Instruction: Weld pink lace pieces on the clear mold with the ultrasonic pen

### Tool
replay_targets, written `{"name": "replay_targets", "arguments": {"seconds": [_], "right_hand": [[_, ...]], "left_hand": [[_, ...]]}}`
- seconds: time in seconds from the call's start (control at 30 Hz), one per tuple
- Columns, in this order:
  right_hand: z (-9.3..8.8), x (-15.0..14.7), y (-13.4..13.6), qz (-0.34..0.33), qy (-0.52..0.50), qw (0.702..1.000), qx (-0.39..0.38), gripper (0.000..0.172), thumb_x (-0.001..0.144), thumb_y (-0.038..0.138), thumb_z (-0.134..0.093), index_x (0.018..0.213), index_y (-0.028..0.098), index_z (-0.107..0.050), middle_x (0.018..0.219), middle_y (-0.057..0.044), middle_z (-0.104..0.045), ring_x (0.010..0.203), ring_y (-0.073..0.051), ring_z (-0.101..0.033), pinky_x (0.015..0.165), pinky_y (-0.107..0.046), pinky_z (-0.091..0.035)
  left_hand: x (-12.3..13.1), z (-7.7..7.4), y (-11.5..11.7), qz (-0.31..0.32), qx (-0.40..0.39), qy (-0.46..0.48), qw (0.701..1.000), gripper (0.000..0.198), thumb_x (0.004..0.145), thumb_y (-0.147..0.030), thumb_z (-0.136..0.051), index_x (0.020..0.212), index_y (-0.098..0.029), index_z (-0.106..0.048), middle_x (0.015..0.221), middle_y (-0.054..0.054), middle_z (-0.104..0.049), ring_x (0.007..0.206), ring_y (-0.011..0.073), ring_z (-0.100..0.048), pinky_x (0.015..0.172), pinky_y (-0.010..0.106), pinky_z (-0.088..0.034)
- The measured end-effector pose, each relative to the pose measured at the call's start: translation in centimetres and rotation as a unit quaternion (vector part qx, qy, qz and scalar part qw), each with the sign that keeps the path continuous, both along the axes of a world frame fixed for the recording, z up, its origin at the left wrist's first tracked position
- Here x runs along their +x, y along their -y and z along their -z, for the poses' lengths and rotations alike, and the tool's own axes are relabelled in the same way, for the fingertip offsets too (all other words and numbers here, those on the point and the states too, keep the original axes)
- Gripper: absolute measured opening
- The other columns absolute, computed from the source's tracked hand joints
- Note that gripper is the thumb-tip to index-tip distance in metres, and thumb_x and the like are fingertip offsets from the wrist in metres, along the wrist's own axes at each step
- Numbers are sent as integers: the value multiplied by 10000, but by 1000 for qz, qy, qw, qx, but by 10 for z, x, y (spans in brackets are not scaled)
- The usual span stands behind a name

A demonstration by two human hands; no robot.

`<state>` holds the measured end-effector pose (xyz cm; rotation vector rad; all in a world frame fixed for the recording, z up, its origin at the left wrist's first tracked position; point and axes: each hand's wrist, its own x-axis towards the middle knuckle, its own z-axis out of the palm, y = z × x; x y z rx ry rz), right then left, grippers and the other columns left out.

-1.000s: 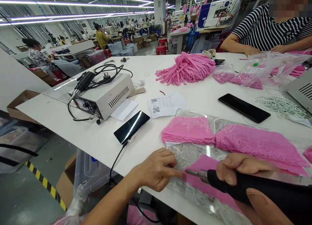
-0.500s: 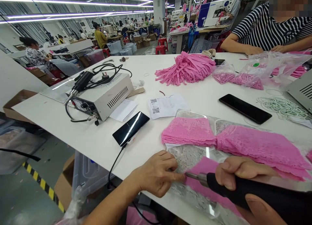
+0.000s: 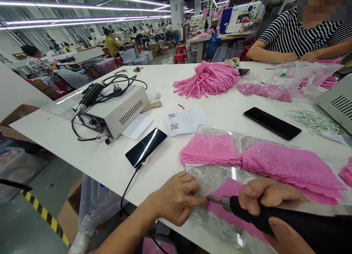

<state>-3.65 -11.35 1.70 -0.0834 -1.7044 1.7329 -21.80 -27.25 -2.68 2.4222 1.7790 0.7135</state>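
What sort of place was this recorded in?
Probably a garment workshop: a blue-and-white sewing machine stands in the background, stacks of pink lacy fabric lie in the foreground, and a heap of narrow pink fabric strips rests on the white-topped table.

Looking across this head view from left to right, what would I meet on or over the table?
Vented metal box → phone with a cable → left hand → flat pink cloth → right hand → second vented box at the right edge.
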Motion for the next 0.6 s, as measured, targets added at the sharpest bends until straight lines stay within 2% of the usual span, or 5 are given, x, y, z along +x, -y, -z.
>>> {"name": "replay_targets", "arguments": {"seconds": [0.17,0.37,0.5,0.6], "right_hand": [[-7,3,1,91,-4,994,-55,77,849,320,-648,890,275,-600,782,-12,-549,671,-166,-556,664,-324,-573],[-7,20,-35,219,-5,971,-98,125,747,310,-748,798,257,-648,772,-16,-553,714,-164,-574,696,-262,-586],[-3,22,-45,232,-31,963,-130,103,754,290,-735,787,244,-648,803,-11,-565,667,-127,-582,686,-234,-577],[-1,18,-45,219,-34,968,-115,103,771,295,-722,815,242,-645,772,-9,-555,684,-133,-581,695,-246,-569]], "left_hand": [[-1,-4,0,-1,27,30,999,369,741,-137,-431,1061,-220,-594,751,41,-494,686,181,-472,677,340,-396],[8,-18,-8,-5,38,41,998,382,778,-67,-410,1117,-165,-556,839,83,-585,790,197,-548,710,350,-450],[27,-24,-26,-10,77,26,997,315,816,-63,-447,1097,-123,-578,988,132,-661,851,212,-590,729,362,-491],[42,-19,-43,-19,128,4,992,253,852,-94,-470,1068,-87,-601,1020,144,-688,862,224,-618,729,368,-513]]}}
